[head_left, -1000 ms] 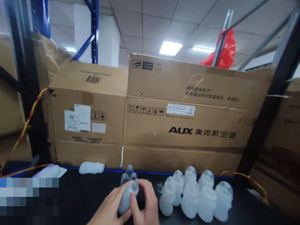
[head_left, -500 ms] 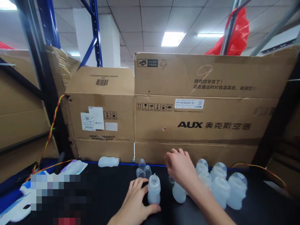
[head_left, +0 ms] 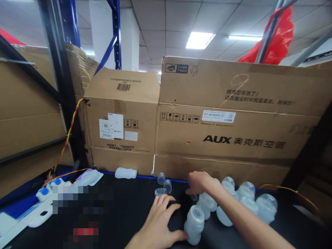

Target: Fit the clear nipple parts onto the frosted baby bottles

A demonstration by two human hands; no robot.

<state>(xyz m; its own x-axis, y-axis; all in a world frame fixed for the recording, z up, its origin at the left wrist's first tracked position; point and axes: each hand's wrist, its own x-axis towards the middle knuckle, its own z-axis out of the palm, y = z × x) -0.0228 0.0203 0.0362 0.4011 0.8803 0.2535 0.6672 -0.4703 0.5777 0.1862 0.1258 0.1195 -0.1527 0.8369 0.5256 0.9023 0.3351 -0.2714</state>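
Observation:
My left hand [head_left: 161, 221] is spread over the black surface, its thumb at the lower side of a frosted baby bottle [head_left: 194, 226]. The fingers are apart and do not wrap round the bottle. Its top looks clear and rounded. Farther forward my right hand [head_left: 199, 182] points down, fingers curled at a small clear cap [head_left: 193, 197]; the fingertips are partly hidden. Beside my left fingertips a clear cap [head_left: 160, 192] lies on its side. Two others, a cap [head_left: 167, 186] and a cap [head_left: 161, 178], are just behind it.
Several frosted bottles [head_left: 267, 209] stand at right, partly behind my right forearm. Another bottle [head_left: 126, 173] lies by the back edge. A cardboard wall [head_left: 176, 166] closes the rear. White and blue packaging [head_left: 41, 218] lies at left, partly pixelated; a red-yellow cable [head_left: 67, 136] hangs there.
The view has shifted. The bottle has moved right, and my left fingers have opened away from it. My right hand has come down to the cap. One cap of the left group now lies sideways.

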